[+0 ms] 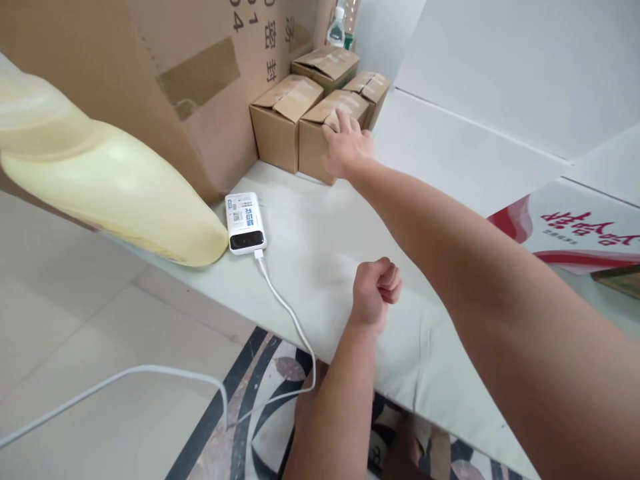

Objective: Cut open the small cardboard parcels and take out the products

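My right hand [349,145] is stretched forward over the front cardboard box [314,150]. Its fingers are apart and rest at the top and near edge of that box; part of the fingertips is hidden. Closer to me, my left hand [377,291] is curled into a fist above the pale cloth-covered surface, with nothing visible in it. Three similar boxes stand close around the front one: a left box [277,137], a rear box [327,63] and a right box [375,90]. All have their top flaps folded down.
A white power bank [245,213] with a plugged-in white cable [285,303] lies at the left. Beside it leans a pale yellow inflated-looking object [120,173]. A large carton [200,80] stands behind. Bottles [337,30] are at the back, and a red-and-white printed box [585,230] is at right.
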### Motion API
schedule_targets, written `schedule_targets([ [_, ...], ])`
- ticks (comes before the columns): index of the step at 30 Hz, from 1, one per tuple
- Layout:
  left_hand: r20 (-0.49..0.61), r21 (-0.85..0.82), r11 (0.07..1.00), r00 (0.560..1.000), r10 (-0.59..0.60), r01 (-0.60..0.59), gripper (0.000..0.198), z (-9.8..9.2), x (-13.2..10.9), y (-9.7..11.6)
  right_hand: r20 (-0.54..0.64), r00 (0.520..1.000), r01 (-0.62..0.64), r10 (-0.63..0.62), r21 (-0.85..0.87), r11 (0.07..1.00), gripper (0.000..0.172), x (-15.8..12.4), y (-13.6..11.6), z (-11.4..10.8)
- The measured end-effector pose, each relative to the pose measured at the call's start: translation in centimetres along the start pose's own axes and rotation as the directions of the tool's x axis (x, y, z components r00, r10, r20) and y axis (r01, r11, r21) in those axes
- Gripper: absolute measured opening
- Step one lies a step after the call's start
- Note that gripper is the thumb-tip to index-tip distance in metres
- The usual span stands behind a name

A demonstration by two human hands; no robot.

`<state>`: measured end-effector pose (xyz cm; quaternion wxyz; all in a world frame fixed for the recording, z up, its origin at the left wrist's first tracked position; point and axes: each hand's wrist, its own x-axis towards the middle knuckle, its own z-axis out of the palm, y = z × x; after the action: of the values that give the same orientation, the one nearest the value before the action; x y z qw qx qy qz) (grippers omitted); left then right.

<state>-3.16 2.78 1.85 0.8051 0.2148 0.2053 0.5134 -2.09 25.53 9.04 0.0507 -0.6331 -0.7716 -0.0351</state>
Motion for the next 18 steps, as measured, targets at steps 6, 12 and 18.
schedule_targets([
  [6, -0.004, 0.219, 0.968, 0.992, 0.126, -0.122, 0.063, 0.1, -0.3, -0.7, 0.022, 1.0, -0.019, 0.02, -0.038, 0.999, 0.053, -2.1, 2.5, -0.1],
  [12, -0.146, 0.361, 0.864, 0.893, 0.425, -0.352, 0.059, 0.5, -0.9, -1.9, -0.047, 0.989, 0.141, -0.141, 0.002, 0.99, 0.072, -9.4, 6.8, 1.3],
  [18, -0.57, 0.527, 0.695, 0.404, 0.716, -0.488, 0.026, -1.2, -0.1, -0.3, -0.313, 0.948, 0.064, -0.054, 0.023, 0.998, 0.058, -28.4, 15.4, 1.4],
])
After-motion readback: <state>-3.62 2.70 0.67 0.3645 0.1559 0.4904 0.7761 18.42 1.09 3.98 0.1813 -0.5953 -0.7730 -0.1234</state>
